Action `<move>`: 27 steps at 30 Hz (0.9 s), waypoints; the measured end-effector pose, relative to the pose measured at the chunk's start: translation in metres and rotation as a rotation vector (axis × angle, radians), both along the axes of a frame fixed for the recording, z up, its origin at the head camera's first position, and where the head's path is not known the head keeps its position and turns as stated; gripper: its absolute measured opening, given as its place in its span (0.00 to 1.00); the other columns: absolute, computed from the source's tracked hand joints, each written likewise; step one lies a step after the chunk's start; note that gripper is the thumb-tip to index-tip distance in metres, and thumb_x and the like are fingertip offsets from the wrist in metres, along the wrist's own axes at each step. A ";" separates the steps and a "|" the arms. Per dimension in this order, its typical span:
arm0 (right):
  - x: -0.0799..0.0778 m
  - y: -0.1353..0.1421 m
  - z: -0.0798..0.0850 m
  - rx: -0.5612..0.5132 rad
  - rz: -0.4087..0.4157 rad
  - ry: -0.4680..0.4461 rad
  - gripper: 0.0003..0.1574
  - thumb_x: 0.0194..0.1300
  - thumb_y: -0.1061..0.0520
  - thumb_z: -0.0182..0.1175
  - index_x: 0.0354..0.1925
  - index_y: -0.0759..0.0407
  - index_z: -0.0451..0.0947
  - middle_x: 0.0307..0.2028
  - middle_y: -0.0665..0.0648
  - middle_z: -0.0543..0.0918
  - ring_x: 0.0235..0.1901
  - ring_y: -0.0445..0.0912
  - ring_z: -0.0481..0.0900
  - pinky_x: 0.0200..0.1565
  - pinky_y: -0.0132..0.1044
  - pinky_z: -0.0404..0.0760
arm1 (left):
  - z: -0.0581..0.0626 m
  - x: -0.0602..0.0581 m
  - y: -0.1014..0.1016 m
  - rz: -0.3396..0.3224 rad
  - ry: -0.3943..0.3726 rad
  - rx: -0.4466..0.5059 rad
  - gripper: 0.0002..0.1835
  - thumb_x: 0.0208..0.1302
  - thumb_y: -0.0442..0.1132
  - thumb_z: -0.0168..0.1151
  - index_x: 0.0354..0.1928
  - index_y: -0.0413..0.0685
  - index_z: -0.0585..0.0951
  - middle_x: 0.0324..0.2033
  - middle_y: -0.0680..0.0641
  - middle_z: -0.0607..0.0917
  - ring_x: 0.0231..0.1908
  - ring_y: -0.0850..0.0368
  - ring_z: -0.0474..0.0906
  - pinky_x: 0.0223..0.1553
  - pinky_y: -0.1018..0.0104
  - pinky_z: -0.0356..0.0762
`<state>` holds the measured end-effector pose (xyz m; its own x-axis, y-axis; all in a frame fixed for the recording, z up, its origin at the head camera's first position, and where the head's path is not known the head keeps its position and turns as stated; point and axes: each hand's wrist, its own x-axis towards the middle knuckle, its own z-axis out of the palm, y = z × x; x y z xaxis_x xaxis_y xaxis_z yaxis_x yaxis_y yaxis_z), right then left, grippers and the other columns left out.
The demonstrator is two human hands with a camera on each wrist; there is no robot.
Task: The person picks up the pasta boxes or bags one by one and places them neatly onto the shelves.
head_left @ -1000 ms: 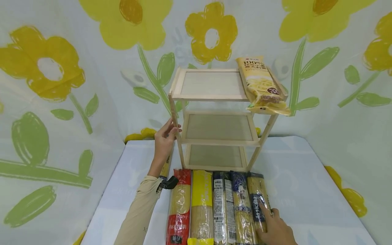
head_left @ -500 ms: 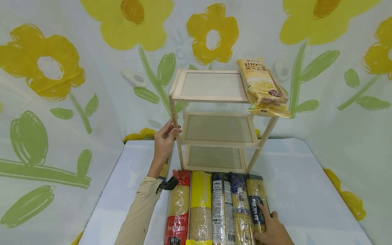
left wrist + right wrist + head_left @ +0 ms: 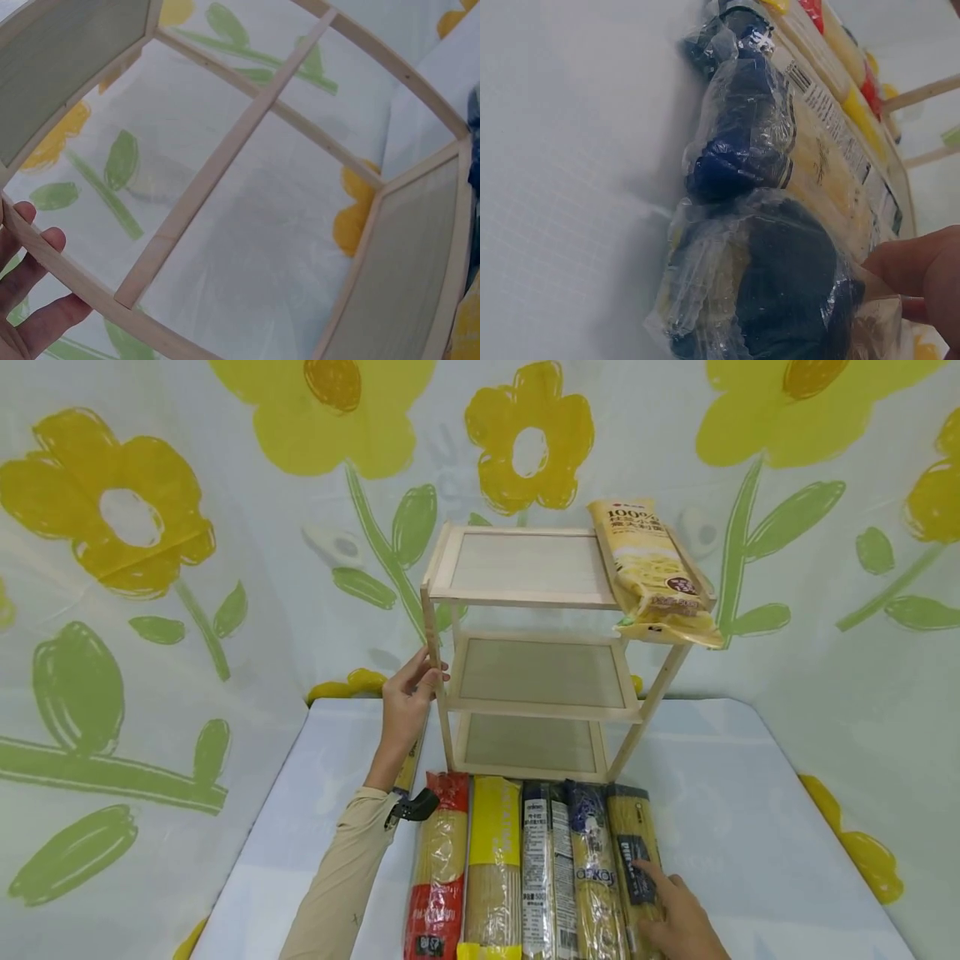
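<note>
One three-tier wooden rack [image 3: 528, 564] has its post [image 3: 430, 618] pinched by the left grip [image 3: 407, 692]; directly under the right grip [image 3: 681, 917], clasping or merely touching unclear, the dark-labelled spaghetti pack [image 3: 632, 818] should feel stiff, slippery, brittle inside: hold mid-length.

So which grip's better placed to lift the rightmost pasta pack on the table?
Right, I'd say: the right grip has fingers on that pasta pack, while the left grip is across the row, holding the wooden rack by an upright.

One three-tier rack [image 3: 534, 562] bears one pasta packet [image 3: 652, 564]  by its right edge; one table [image 3: 720, 843], five spaghetti packets [image 3: 494, 860] frontward, another leftward.
</note>
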<state>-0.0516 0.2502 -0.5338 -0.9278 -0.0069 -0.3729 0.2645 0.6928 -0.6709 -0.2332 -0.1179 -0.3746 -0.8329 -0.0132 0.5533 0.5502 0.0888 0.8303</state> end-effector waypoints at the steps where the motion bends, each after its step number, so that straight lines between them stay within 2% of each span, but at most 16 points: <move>1: 0.001 0.001 0.000 -0.007 0.004 0.017 0.48 0.43 0.68 0.64 0.65 0.59 0.64 0.42 0.72 0.71 0.19 0.48 0.66 0.19 0.38 0.69 | 0.000 0.000 0.000 -0.002 0.002 0.002 0.23 0.67 0.26 0.53 0.64 0.32 0.68 0.42 0.29 0.81 0.40 0.32 0.78 0.38 0.44 0.78; 4: 0.003 0.005 0.002 -0.015 0.010 0.061 0.46 0.43 0.68 0.65 0.64 0.59 0.66 0.41 0.68 0.73 0.18 0.46 0.64 0.19 0.37 0.69 | -0.001 -0.002 0.001 -0.019 -0.002 0.013 0.23 0.67 0.26 0.53 0.64 0.33 0.68 0.42 0.29 0.81 0.40 0.33 0.78 0.38 0.44 0.78; 5: 0.004 0.006 0.004 -0.021 0.007 0.068 0.46 0.43 0.68 0.65 0.64 0.59 0.67 0.41 0.68 0.73 0.17 0.45 0.63 0.19 0.37 0.69 | -0.004 -0.005 0.001 -0.023 0.003 0.019 0.23 0.67 0.28 0.53 0.64 0.35 0.69 0.42 0.29 0.81 0.40 0.35 0.79 0.38 0.46 0.79; 7: 0.005 0.009 0.007 -0.026 0.002 0.067 0.44 0.44 0.68 0.65 0.63 0.61 0.67 0.43 0.69 0.74 0.17 0.46 0.61 0.20 0.37 0.68 | -0.005 -0.005 0.001 -0.036 -0.008 0.026 0.23 0.67 0.28 0.53 0.64 0.36 0.69 0.42 0.29 0.81 0.40 0.35 0.79 0.39 0.46 0.79; 11: 0.005 0.013 0.021 -0.073 -0.051 0.012 0.44 0.46 0.68 0.64 0.64 0.62 0.66 0.53 0.79 0.69 0.16 0.46 0.60 0.19 0.39 0.67 | -0.004 -0.003 0.001 -0.026 -0.013 0.022 0.23 0.68 0.28 0.53 0.64 0.36 0.69 0.42 0.29 0.81 0.40 0.35 0.79 0.39 0.47 0.79; 12: 0.005 0.015 0.024 -0.082 -0.065 -0.001 0.44 0.46 0.67 0.64 0.64 0.63 0.65 0.55 0.80 0.67 0.16 0.47 0.59 0.19 0.40 0.68 | 0.000 0.000 0.001 -0.024 -0.022 0.019 0.23 0.67 0.27 0.53 0.64 0.34 0.68 0.42 0.28 0.81 0.41 0.32 0.78 0.39 0.45 0.78; 16: 0.005 0.024 0.034 -0.095 -0.109 -0.022 0.44 0.49 0.65 0.63 0.66 0.63 0.63 0.59 0.81 0.63 0.11 0.44 0.56 0.17 0.40 0.68 | 0.000 0.000 0.001 -0.005 -0.014 0.005 0.23 0.67 0.27 0.53 0.64 0.34 0.69 0.42 0.29 0.81 0.40 0.35 0.79 0.38 0.46 0.79; 22: 0.000 0.039 0.050 -0.023 -0.119 0.015 0.44 0.52 0.62 0.64 0.66 0.63 0.61 0.51 0.76 0.73 0.12 0.44 0.59 0.18 0.39 0.67 | 0.000 -0.001 0.000 0.000 -0.010 -0.006 0.23 0.67 0.27 0.53 0.64 0.34 0.69 0.42 0.30 0.82 0.40 0.36 0.80 0.38 0.47 0.79; 27: -0.007 0.049 0.065 0.019 -0.131 0.044 0.45 0.53 0.61 0.65 0.67 0.63 0.59 0.55 0.80 0.67 0.15 0.46 0.65 0.20 0.39 0.69 | 0.001 -0.001 0.000 -0.013 -0.016 0.006 0.23 0.67 0.27 0.53 0.64 0.34 0.68 0.42 0.29 0.81 0.40 0.33 0.79 0.38 0.45 0.78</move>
<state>-0.0585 0.2992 -0.4689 -0.9358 0.1225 -0.3307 0.3243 0.6670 -0.6708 -0.2338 -0.1183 -0.3732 -0.8418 -0.0057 0.5398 0.5378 0.0767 0.8395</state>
